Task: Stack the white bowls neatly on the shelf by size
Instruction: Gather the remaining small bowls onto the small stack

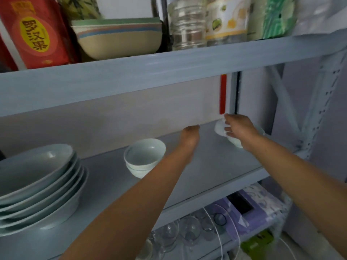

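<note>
On the grey middle shelf (216,162) a stack of several wide white bowls (35,182) stands at the left. Two small white bowls (144,156) sit nested in the middle. My right hand (240,126) grips a small white bowl (219,128), tilted on its side, at the far right of the shelf. Another small white bowl (236,141) sits under that hand, partly hidden by my wrist. My left hand (191,134) reaches over the shelf between the nested pair and the right bowls, fingers curled, holding nothing that I can see.
The upper shelf carries a red packet (35,32), stacked coloured bowls (120,36), a clear bottle (187,23) and jars. Below are several glasses (187,229) and a purple box (249,209). A metal upright (323,102) bounds the right side.
</note>
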`<state>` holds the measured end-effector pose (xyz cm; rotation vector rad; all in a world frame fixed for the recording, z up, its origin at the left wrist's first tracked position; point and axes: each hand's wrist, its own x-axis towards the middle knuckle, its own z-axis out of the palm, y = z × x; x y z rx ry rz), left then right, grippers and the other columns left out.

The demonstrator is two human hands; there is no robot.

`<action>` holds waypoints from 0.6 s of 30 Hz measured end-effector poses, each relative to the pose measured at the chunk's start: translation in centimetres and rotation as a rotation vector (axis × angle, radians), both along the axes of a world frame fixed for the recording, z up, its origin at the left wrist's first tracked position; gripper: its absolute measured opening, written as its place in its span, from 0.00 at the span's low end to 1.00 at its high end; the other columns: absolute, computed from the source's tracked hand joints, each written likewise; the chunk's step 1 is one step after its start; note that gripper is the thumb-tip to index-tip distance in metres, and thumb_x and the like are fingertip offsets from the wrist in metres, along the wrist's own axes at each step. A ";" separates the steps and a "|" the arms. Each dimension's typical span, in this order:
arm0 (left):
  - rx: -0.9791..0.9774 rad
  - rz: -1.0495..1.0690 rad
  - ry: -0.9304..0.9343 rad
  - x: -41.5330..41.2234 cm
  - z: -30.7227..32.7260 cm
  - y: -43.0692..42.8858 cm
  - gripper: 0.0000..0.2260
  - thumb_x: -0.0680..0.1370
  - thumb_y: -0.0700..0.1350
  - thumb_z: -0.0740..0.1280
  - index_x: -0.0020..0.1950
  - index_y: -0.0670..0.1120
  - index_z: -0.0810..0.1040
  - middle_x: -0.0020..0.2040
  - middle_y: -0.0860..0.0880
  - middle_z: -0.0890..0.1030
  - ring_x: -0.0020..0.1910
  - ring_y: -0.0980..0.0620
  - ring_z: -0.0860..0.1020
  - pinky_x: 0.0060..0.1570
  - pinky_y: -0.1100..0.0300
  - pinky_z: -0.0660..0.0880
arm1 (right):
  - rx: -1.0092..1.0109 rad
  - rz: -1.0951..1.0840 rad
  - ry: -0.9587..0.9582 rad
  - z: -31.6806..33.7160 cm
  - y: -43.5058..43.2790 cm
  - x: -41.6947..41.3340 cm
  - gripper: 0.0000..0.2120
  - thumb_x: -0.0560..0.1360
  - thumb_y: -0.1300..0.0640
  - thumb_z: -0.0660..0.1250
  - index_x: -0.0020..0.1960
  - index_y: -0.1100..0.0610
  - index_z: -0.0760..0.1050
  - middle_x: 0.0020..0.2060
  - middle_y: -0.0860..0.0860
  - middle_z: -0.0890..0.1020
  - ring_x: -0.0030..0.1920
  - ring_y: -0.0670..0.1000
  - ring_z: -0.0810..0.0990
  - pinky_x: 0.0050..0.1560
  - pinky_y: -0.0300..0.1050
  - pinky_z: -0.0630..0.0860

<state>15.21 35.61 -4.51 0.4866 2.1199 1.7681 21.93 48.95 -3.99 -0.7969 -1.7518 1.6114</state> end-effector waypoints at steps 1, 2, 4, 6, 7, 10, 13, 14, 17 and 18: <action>0.013 -0.055 -0.033 0.3 -0.6 1.1 0.13 0.81 0.47 0.57 0.54 0.43 0.79 0.53 0.40 0.79 0.51 0.44 0.77 0.47 0.52 0.71 | 0.028 -0.062 -0.003 0.1 1.1 0.9 0.07 0.78 0.53 0.62 0.49 0.57 0.74 0.46 0.57 0.79 0.46 0.58 0.81 0.53 0.54 0.79; 0.022 -0.092 -0.061 0.5 -1.1 2.2 0.11 0.81 0.47 0.57 0.46 0.47 0.77 0.48 0.43 0.76 0.47 0.47 0.74 0.43 0.56 0.67 | 0.074 -0.127 -0.030 0.0 2.2 1.6 0.06 0.78 0.55 0.61 0.49 0.57 0.74 0.45 0.58 0.80 0.45 0.59 0.81 0.50 0.55 0.80; 0.021 -0.135 -0.116 0.9 -1.9 4.3 0.12 0.80 0.46 0.57 0.37 0.50 0.70 0.43 0.46 0.73 0.43 0.50 0.70 0.40 0.58 0.64 | 0.149 -0.238 -0.125 -0.5 4.7 2.7 0.10 0.76 0.56 0.60 0.47 0.61 0.76 0.45 0.62 0.81 0.46 0.63 0.82 0.51 0.59 0.80; 0.005 -0.166 -0.171 1.2 -2.2 6.0 0.10 0.80 0.45 0.57 0.40 0.48 0.72 0.40 0.48 0.73 0.44 0.49 0.71 0.39 0.59 0.65 | 0.154 -0.282 -0.189 -1.1 6.7 3.5 0.12 0.75 0.58 0.59 0.47 0.66 0.76 0.44 0.65 0.81 0.45 0.65 0.83 0.47 0.58 0.79; 0.005 -0.186 -0.202 1.3 -2.3 6.9 0.08 0.80 0.45 0.57 0.44 0.46 0.74 0.40 0.49 0.73 0.44 0.49 0.72 0.38 0.60 0.66 | 0.149 -0.295 -0.216 -1.5 7.6 3.9 0.12 0.75 0.59 0.59 0.47 0.67 0.76 0.43 0.65 0.80 0.44 0.64 0.82 0.43 0.55 0.78; 0.020 -0.238 -0.252 1.7 -2.6 9.1 0.14 0.80 0.46 0.57 0.63 0.43 0.72 0.45 0.48 0.74 0.50 0.48 0.73 0.40 0.63 0.68 | 0.153 -0.301 -0.266 -2.6 9.7 4.5 0.16 0.75 0.58 0.59 0.51 0.70 0.76 0.42 0.62 0.78 0.39 0.59 0.77 0.39 0.48 0.72; 0.012 -0.280 -0.262 1.6 -2.7 11.0 0.19 0.81 0.46 0.56 0.72 0.44 0.65 0.57 0.48 0.71 0.58 0.49 0.71 0.49 0.60 0.69 | 0.156 -0.275 -0.317 -3.3 11.4 4.5 0.17 0.75 0.57 0.58 0.53 0.69 0.75 0.45 0.62 0.79 0.37 0.57 0.75 0.40 0.47 0.72; 0.009 -0.282 -0.274 1.6 -2.8 11.5 0.19 0.81 0.46 0.56 0.72 0.44 0.64 0.59 0.48 0.70 0.60 0.48 0.71 0.52 0.60 0.68 | 0.152 -0.265 -0.333 -3.5 11.9 4.5 0.16 0.75 0.56 0.58 0.54 0.67 0.75 0.48 0.62 0.79 0.38 0.58 0.75 0.41 0.47 0.73; 0.017 -0.266 -0.324 1.1 -3.3 12.6 0.20 0.82 0.45 0.56 0.73 0.43 0.64 0.58 0.48 0.70 0.63 0.47 0.72 0.53 0.60 0.68 | 0.120 -0.213 -0.361 -4.2 13.0 4.2 0.16 0.75 0.54 0.59 0.57 0.64 0.73 0.50 0.61 0.79 0.41 0.59 0.78 0.40 0.47 0.74; 0.022 -0.258 -0.340 1.0 -3.5 12.7 0.20 0.82 0.45 0.56 0.73 0.43 0.64 0.55 0.49 0.72 0.60 0.47 0.72 0.50 0.60 0.69 | 0.087 -0.186 -0.353 -4.5 13.2 4.1 0.15 0.76 0.54 0.60 0.57 0.63 0.73 0.48 0.61 0.79 0.41 0.60 0.80 0.38 0.47 0.75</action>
